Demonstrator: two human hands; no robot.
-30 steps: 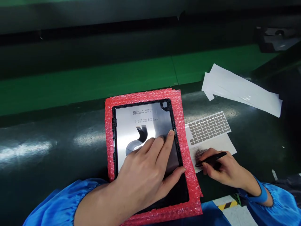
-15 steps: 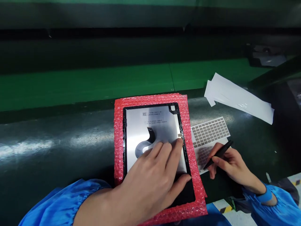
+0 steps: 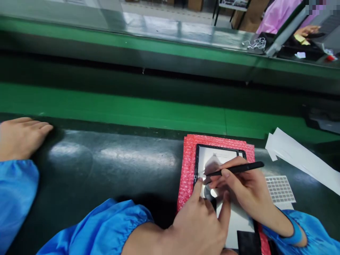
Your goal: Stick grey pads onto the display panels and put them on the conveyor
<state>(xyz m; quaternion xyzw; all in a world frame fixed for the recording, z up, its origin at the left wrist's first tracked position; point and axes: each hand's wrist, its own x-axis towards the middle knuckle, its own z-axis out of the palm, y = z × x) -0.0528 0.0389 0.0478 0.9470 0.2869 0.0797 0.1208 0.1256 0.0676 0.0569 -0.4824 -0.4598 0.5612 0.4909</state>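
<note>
Head camera: I count two hands at work on the dark green bench (image 3: 106,177), plus two belonging to other people.
Panel: one flat silver rectangular panel (image 3: 240,219) in one thin black frame (image 3: 197,161), lying right of centre on red bubble wrap (image 3: 187,170), more than one layer.
Left hand: its fingers (image 3: 197,191) hold nothing I can make out; two stretch wide apart over the panel, one tip near the frame's left edge, the others curled.
Right hand (image 3: 247,191): fingers pinched on one slim black pointed tool (image 3: 244,167), tip close by that fingertip; contact I cannot tell.
Sheets: one white gridded label sheet (image 3: 280,188) right of the panel; white glossy strips (image 3: 302,156) beyond, number unclear.
Other people: one resting hand (image 3: 25,138) far left, blue-sleeved; one hand (image 3: 308,31) upper right, beside pink cloth.
</note>
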